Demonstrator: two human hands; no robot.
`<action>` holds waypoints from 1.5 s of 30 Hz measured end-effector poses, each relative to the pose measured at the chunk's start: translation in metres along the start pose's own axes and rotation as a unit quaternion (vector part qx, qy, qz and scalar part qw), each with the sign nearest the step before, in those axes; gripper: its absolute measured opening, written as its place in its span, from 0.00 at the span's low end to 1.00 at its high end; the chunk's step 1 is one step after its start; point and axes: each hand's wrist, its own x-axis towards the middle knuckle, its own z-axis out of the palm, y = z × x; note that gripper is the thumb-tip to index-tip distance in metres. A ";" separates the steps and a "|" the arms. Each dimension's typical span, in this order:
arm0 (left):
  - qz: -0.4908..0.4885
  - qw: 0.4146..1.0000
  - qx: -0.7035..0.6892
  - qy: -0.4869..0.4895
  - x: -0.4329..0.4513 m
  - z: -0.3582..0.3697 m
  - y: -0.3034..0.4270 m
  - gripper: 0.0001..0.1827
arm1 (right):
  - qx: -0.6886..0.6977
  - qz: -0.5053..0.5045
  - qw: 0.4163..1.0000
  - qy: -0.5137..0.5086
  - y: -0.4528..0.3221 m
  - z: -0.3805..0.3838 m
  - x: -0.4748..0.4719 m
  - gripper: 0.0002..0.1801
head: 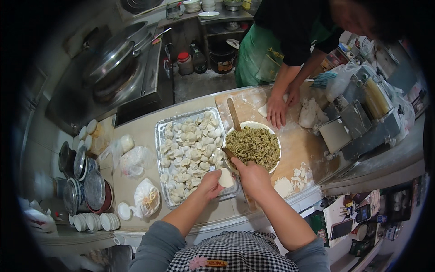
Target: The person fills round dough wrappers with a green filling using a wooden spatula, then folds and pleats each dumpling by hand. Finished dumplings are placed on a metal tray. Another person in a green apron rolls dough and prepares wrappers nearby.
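Observation:
My left hand (210, 184) holds a round dough wrapper (226, 178) over the near right corner of a metal tray. My right hand (252, 175) grips a flat wooden spatula (228, 152), its tip above the left rim of a white bowl (278, 136). Chopped green-brown filling (252, 144) fills this bowl, and a second wooden stick (233, 114) leans in it at the far side. Many folded dumplings (190, 149) lie in the rectangular tray (159, 136). To the right of my right hand, loose wrappers (283, 186) and dough scraps (300, 176) lie on the wooden board.
Across the counter, a co-worker's hands (277, 108) press dough (263, 110) on the floured board (292, 153). A dough-rolling machine (360, 115) stands at right. Left are plastic bags (135, 161), lidded pots (95, 190) and stacked white dishes (97, 222). A wok (115, 64) sits farther back.

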 end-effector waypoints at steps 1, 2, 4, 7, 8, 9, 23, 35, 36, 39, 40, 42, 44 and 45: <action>-0.004 1.000 0.004 0.016 0.005 0.005 0.003 0.19 | -0.020 0.016 0.999 -0.024 -0.002 -0.001 0.006 0.25; -0.002 1.000 0.001 0.018 0.009 0.011 0.007 0.20 | -0.025 0.026 0.999 -0.031 -0.003 -0.001 0.009 0.23; 0.005 1.000 0.013 0.003 0.012 0.021 0.015 0.22 | 0.005 0.027 0.998 -0.051 0.005 0.000 0.008 0.20; -0.017 0.998 -0.035 -0.046 0.006 0.035 0.027 0.25 | 0.078 0.026 0.996 -0.038 0.027 0.006 -0.004 0.18; -0.027 0.995 -0.061 -0.069 0.003 0.039 0.031 0.26 | 0.109 0.016 0.994 -0.010 0.032 0.012 -0.008 0.17; -0.025 0.995 -0.064 -0.078 -0.001 0.043 0.034 0.27 | 0.149 0.019 0.988 0.016 0.033 0.020 -0.014 0.17; 0.011 0.993 -0.086 -0.075 -0.002 0.047 0.023 0.31 | 0.275 0.098 0.954 0.072 0.032 0.058 -0.056 0.21; 0.023 0.991 -0.115 -0.067 -0.008 0.047 0.021 0.29 | 0.289 0.029 0.951 0.105 0.028 0.073 -0.056 0.20; 0.028 0.992 -0.114 -0.055 -0.011 0.047 0.020 0.30 | 0.266 0.009 0.958 0.104 0.025 0.077 -0.060 0.21; 0.032 0.988 -0.139 -0.055 -0.025 0.038 0.014 0.33 | 0.232 -0.010 0.970 0.073 0.020 0.086 -0.073 0.23; 0.026 0.984 -0.164 -0.061 -0.031 0.031 0.012 0.34 | 0.238 -0.027 0.968 0.080 0.020 0.087 -0.076 0.24; 0.019 0.975 -0.216 -0.047 -0.038 0.018 0.009 0.36 | 0.239 -0.053 0.965 0.095 0.019 0.084 -0.080 0.25; 0.033 0.974 -0.203 -0.099 -0.041 0.009 0.006 0.36 | 0.224 -0.065 0.970 0.071 0.017 0.078 -0.082 0.26; 0.034 0.971 -0.203 -0.122 -0.042 0.007 0.005 0.36 | 0.211 -0.074 0.973 0.063 0.015 0.074 -0.083 0.26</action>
